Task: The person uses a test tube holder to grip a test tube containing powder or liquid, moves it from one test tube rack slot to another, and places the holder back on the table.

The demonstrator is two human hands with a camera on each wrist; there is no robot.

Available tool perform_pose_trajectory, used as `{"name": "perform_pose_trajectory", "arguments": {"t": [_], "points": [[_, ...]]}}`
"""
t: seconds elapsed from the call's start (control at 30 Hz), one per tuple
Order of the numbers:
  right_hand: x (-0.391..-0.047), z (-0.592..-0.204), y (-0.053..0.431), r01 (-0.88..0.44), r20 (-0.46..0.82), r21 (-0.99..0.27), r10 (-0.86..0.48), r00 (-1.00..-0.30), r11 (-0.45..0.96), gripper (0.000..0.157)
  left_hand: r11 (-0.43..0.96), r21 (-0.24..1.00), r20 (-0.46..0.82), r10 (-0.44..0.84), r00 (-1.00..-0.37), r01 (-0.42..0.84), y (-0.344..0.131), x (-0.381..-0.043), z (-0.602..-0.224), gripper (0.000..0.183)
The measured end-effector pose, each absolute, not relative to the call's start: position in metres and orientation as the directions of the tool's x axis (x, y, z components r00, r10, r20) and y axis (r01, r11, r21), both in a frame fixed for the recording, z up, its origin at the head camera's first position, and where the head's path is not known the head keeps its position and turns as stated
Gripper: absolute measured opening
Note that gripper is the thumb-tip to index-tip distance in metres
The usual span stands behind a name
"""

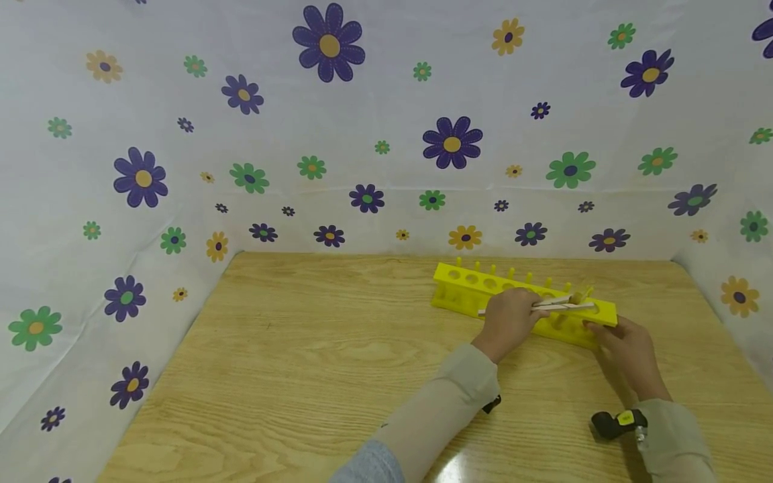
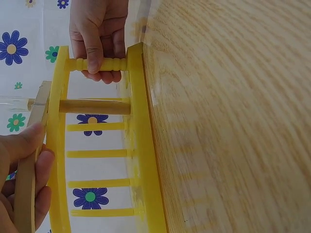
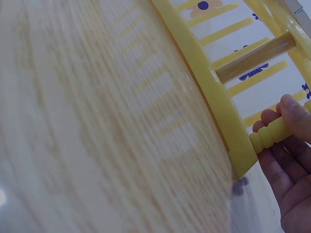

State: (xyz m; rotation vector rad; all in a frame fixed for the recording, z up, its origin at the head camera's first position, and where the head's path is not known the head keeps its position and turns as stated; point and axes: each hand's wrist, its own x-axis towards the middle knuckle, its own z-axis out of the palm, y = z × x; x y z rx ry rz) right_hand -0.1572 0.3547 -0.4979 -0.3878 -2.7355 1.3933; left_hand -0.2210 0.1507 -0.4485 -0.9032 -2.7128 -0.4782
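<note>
A yellow test tube rack stands at the right of the table, with round holes along its top and pegs along its back edge. One test tube stands in it, brownish in its lower part and clear above the top rail. My left hand holds a wooden test tube clamp between thumb and fingers, just above the rack. The clamp's front end lies at the tube's upper part; whether it grips the glass cannot be told. My right hand grips the ridged end post of the rack.
A wood-grain table lies under everything. A white cloth with purple, green and orange flowers rises behind the table and at its sides. A black wrist camera is strapped below the right hand.
</note>
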Motion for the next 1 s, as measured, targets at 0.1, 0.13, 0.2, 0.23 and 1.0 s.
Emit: {"name": "perform_pose_trajectory", "arguments": {"t": [0.1, 0.13, 0.2, 0.23, 1.0], "points": [[-0.1572, -0.4981, 0.3545, 0.191, -0.058, -0.804, 0.246, -0.968, 0.564, 0.061, 0.757, 0.224, 0.328, 0.535, -0.778, 0.614, 0.1511, -0.2211, -0.4495, 0.024], [-0.157, -0.498, 0.3544, 0.188, -0.054, -0.805, 0.246, -0.968, 0.563, 0.06, 0.755, 0.224, 0.329, 0.536, -0.777, 0.616, 0.1511, -0.2212, -0.4497, 0.024], [-0.1563, -0.498, 0.3539, 0.182, -0.045, -0.805, 0.247, -0.968, 0.565, 0.059, 0.755, 0.228, 0.322, 0.537, -0.78, 0.614, 0.1512, -0.2211, -0.4498, 0.025], [-0.156, -0.4981, 0.3537, 0.178, -0.041, -0.804, 0.246, -0.968, 0.568, 0.058, 0.756, 0.229, 0.318, 0.537, -0.781, 0.613, 0.1512, -0.221, -0.4497, 0.025], [-0.1578, -0.5021, 0.3558, 0.157, -0.009, -0.792, 0.245, -0.969, 0.589, 0.057, 0.768, 0.233, 0.308, 0.523, -0.795, 0.596, 0.153, -0.2207, -0.4482, 0.024]]}}
